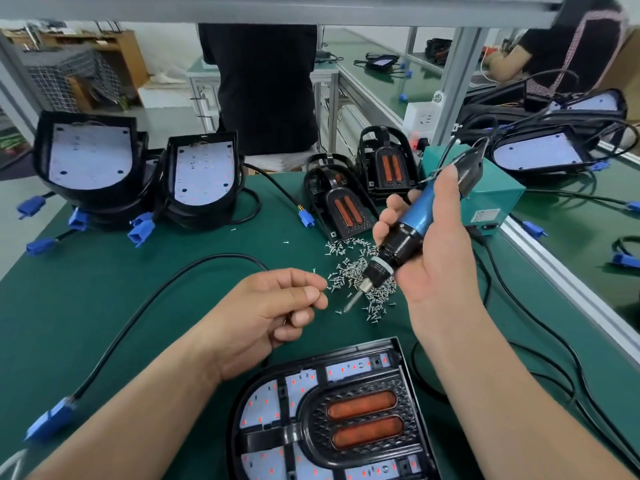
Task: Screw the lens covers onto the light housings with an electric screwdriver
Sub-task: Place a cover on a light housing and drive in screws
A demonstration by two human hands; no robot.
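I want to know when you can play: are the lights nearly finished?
Not nearly. A cover sits on the near housing; whether it is screwed, I cannot tell. The right hand holds the screwdriver over the screws, the left hand curled beside them. Housings at far left have no covers.

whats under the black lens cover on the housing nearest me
A white LED board dotted with red points shows through open windows in the lens cover. Whatever lies beneath its middle, with the two orange lenses, is covered.
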